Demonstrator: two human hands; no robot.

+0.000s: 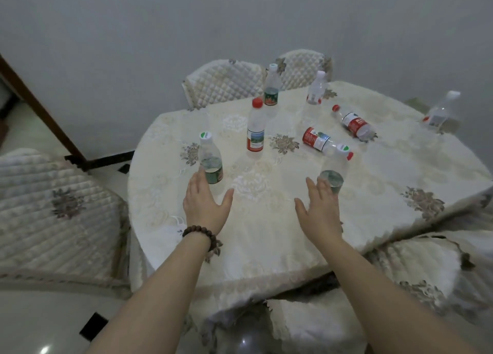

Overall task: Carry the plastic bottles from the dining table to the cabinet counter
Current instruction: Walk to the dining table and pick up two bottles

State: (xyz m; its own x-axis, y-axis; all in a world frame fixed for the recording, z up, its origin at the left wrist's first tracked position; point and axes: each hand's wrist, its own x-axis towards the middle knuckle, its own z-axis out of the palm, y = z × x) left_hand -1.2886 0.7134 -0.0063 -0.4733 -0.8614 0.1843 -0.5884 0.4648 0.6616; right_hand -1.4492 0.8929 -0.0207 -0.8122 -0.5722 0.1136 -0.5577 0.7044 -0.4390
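Several clear plastic bottles stand or lie on the round dining table [266, 233], which has a cream floral cloth. My left hand [206, 204] is spread open, fingertips just beside a white-capped, green-labelled bottle [210, 160]. My right hand [318, 207] is open too, its fingers reaching a second white-capped bottle [333, 171] with a greyish label. Behind them a red-capped bottle [256, 128] stands upright. Two red-labelled bottles [324, 141] [354, 124] lie on their sides. Farther back stand a green-labelled bottle [271, 88], a clear bottle [316, 88] and, at the right edge, another bottle [441, 109]. The cabinet counter is out of view.
Quilted cream chairs surround the table: one at the left [53, 209], two at the back [226, 83] [304, 68], one at the lower right [416, 281]. A dark wooden door frame [40, 111] slants at the left over a glossy tiled floor [40, 327].
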